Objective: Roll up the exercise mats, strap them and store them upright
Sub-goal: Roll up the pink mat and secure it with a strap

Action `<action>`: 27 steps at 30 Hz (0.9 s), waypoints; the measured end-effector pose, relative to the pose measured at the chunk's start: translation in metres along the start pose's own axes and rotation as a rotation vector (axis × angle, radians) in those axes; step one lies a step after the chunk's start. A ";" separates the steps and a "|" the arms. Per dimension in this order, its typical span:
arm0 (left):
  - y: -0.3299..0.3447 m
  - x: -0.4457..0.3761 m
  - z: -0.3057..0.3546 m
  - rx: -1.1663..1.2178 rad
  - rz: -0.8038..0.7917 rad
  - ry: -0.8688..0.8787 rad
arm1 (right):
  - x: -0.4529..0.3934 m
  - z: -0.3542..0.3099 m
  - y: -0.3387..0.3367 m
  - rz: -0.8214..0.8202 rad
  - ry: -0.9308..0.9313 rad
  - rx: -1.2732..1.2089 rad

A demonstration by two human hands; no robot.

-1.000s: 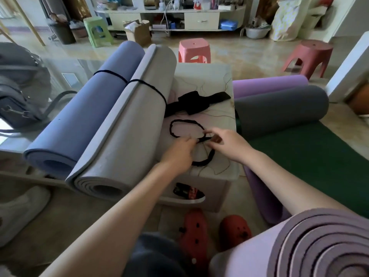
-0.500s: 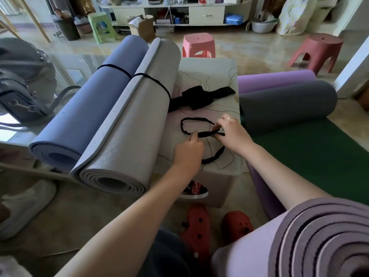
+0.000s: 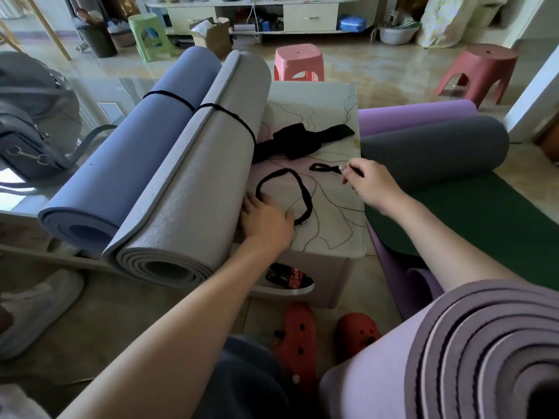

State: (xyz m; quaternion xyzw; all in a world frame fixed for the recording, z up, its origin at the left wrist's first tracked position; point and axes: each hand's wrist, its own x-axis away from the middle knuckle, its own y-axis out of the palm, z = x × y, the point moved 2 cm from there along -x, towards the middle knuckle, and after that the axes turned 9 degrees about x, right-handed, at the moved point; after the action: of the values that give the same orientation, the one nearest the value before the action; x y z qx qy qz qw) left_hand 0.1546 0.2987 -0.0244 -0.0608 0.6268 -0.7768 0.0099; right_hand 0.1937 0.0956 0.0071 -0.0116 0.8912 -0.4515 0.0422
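Head view: two rolled mats, the blue mat (image 3: 133,164) and the grey mat (image 3: 199,189), are seen lying side by side across a low table (image 3: 338,225), each bound by a thin black band, so strapping of these appears done while upright storage is not. A lilac rolled mat (image 3: 472,352) lies unstrapped across the lap, probably awaiting a band. A black loop strap (image 3: 290,189) lies on the table, its near end touched by the left hand (image 3: 266,220), which is laid flat with fingers relaxed, nothing gripped. A smaller black strap (image 3: 325,168) is pinched at its end by the right hand (image 3: 370,184), fingers curled, wrist raised, apparently to separate it. A wider black strap (image 3: 302,139) lies beyond.
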 end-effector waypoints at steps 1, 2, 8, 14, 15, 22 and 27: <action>-0.005 0.001 0.000 0.066 -0.007 0.002 | 0.002 -0.005 -0.005 -0.026 -0.016 -0.030; -0.011 0.002 0.003 0.146 0.014 0.047 | 0.006 -0.013 -0.012 -0.050 -0.035 -0.046; -0.056 0.044 0.034 0.913 -0.097 0.484 | 0.071 -0.059 -0.078 -0.298 -0.087 -0.410; -0.090 0.118 0.065 1.842 -0.254 0.179 | 0.164 -0.057 -0.107 -0.112 0.115 -0.953; -0.094 0.132 0.063 1.939 -0.384 0.188 | 0.179 -0.056 -0.112 -0.078 0.182 -1.095; -0.123 0.218 0.035 1.572 -0.593 0.591 | 0.281 -0.070 -0.107 0.258 0.371 -1.068; -0.132 0.254 0.016 1.469 -0.507 0.736 | 0.311 -0.095 -0.104 0.656 0.316 -0.916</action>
State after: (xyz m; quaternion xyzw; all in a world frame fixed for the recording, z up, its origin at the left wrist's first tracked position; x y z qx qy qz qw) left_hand -0.0882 0.2877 0.1282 0.0784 -0.1043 -0.9345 -0.3311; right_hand -0.1256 0.0923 0.1263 0.3155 0.9480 0.0201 0.0372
